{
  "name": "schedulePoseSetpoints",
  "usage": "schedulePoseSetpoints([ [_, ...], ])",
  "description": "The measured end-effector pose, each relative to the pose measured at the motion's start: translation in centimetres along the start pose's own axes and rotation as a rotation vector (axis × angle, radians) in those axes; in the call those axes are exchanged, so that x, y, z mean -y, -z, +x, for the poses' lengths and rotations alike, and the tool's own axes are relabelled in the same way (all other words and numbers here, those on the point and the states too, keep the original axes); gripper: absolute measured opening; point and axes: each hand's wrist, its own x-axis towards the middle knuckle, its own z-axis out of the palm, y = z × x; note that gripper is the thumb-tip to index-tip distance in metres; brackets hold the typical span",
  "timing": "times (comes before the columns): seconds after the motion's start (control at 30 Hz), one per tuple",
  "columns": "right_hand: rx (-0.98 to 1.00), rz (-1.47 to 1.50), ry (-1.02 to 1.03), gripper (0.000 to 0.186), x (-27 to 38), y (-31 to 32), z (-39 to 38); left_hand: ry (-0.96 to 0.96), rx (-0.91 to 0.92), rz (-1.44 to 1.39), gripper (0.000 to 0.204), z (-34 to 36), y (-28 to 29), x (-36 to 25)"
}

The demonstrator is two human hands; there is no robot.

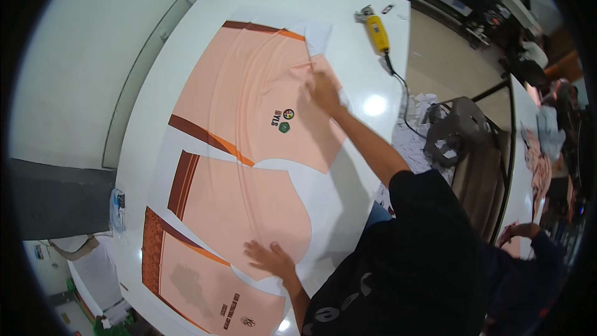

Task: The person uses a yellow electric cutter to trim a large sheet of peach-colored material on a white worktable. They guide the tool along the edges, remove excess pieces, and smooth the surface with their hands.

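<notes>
Several peach fabric panels with brown and orange bands lie printed on a long white sheet (323,196) spread over a white table (186,31). My right hand (323,91) reaches far out and presses flat on the edge of the largest panel (249,93), near small round emblems (285,121). My left hand (270,258) rests flat, fingers spread, on the lower edge of the middle panel (249,211), just above a third panel (205,286). Neither hand holds anything.
A yellow electric cutter (377,32) lies at the table's far end, its black cord (401,90) hanging off the edge. A dark bin (457,130) and white scraps (413,149) stand beside the table. Another person's hand (519,231) works at a neighbouring table.
</notes>
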Motion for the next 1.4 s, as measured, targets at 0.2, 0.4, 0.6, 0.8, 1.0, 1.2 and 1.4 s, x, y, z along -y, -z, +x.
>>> schedulePoseSetpoints([
  [0.2, 0.142, -0.407, -0.131, 0.045, -8.4, -1.1, 12.0, 0.101, 0.091, -0.041, 0.075, -0.7, 0.1, -8.3],
  [0.4, -0.135, 0.758, -0.494, 0.028, -16.1, 6.4, 8.4, 0.134, 0.074, -0.124, 0.073, -1.0, 0.1, -7.0],
  [0.6, -0.303, -0.035, -0.446, 0.03, -14.7, 11.9, 8.0, 0.045, 0.043, -0.111, 0.077, -1.8, -0.3, -6.0],
  [0.8, -0.316, -0.544, -0.399, 0.035, -9.2, 13.7, 8.8, 0.074, 0.075, -0.063, 0.084, -2.3, -0.8, -5.7],
  [1.0, -0.157, -0.132, 0.189, 0.049, -2.4, -4.6, 22.8, 0.192, -0.268, -0.124, 0.075, 8.9, 1.7, -3.6],
  [1.2, 0.157, -0.339, 0.318, 0.063, 6.4, -21.9, 36.1, 0.26, -0.219, 0.019, 0.074, 37.2, 2.9, 1.9],
  [1.4, 0.213, -0.573, 0.433, 0.061, 8.8, -28.7, 43.9, 0.402, -0.039, 0.077, 0.08, 52.5, 0.3, 0.0],
])
